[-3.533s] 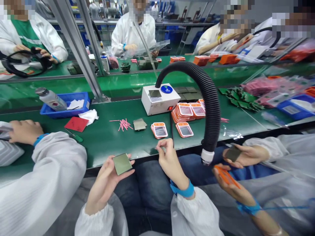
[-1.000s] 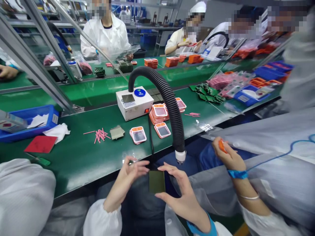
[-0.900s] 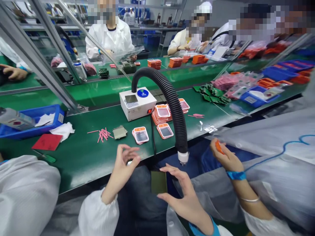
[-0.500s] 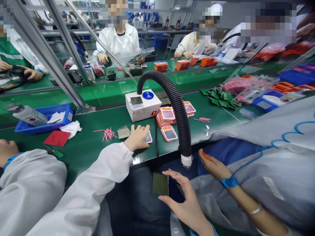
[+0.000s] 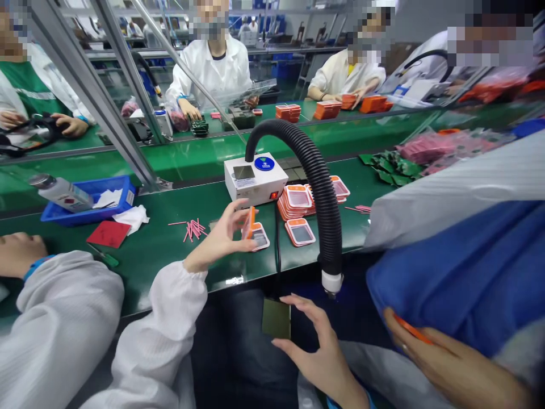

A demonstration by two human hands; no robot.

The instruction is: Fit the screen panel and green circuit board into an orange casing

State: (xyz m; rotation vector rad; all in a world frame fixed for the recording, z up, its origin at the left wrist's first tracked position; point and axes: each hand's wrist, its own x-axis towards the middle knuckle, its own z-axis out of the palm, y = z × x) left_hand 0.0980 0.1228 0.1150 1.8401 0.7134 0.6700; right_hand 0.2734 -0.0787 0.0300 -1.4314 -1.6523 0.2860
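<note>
My left hand (image 5: 219, 241) pinches an orange-edged frame (image 5: 248, 224) between thumb and fingers, tilted up on edge above the bench. Just beneath it lies another white-rimmed frame (image 5: 260, 236) with a grey window. Over my lap, my right hand (image 5: 321, 343) grips a thin, dark olive square panel (image 5: 276, 319) by its edges, thumb on the lower edge and a fingertip on the upper. Above that hand hangs the white nozzle (image 5: 331, 282) of a black corrugated hose (image 5: 319, 182).
The hose rises from a white box (image 5: 255, 180) with a lit red switch. Stacked orange frames (image 5: 297, 199), pink sticks (image 5: 195, 229) and a blue tray (image 5: 89, 207) sit on the green bench. To my right, a co-worker's hand (image 5: 451, 352) holds an orange piece; another person's hand (image 5: 21, 255) rests at left.
My left hand has lifted a frame off the bench and tilted it. My right hand keeps the panel in nearly the same place. The co-worker at right has moved closer.
</note>
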